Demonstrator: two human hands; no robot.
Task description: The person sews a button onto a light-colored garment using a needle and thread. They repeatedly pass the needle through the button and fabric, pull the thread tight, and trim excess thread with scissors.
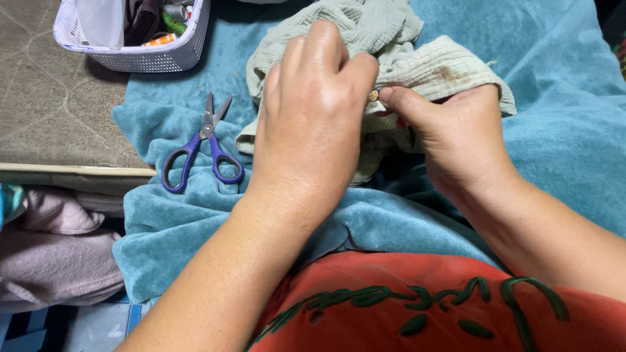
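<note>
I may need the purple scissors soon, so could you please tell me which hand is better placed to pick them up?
Probably the left hand: the scissors lie just to its left on the teal blanket, while the right hand is on the far side, gripping the green cloth.

Much of the work sits out of sight behind the hands.

The left hand (312, 124) covers the middle of the pale green cloth (417, 62), so the seam under its fingers cannot be seen; a tiny orange-tipped thing (373, 96) pinched against the right hand (456, 137) is too small to tell; the white basket (163, 55) is cut off by the top edge, its contents a jumble; the pink fabric (52, 254) runs off the left edge.
</note>
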